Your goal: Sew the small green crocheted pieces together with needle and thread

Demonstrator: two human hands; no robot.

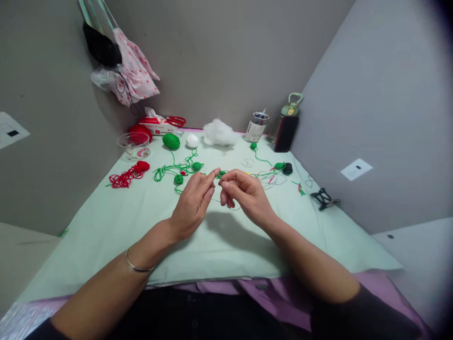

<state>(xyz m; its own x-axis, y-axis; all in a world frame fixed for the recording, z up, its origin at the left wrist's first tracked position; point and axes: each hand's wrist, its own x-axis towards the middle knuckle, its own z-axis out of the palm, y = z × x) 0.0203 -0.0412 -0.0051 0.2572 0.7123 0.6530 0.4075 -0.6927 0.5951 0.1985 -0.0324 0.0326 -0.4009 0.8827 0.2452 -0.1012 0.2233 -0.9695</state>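
Over the middle of the table, my left hand and my right hand face each other, fingertips a small gap apart. A thin dark thread curves below them. On the left, fingers and thumb are pressed together, with a dark line of thread across the index fingertip. Thumb and index finger of the right hand pinch near the thread's end; any small item there is too fine to make out. Just behind the fingers lie small green yarn pieces and a green knitted ball.
Behind are a green yarn ball, a white yarn ball, stuffing and a tissue box with red scissors. Red yarn and a plastic tub lie left; a phone, bottle and black stand right.
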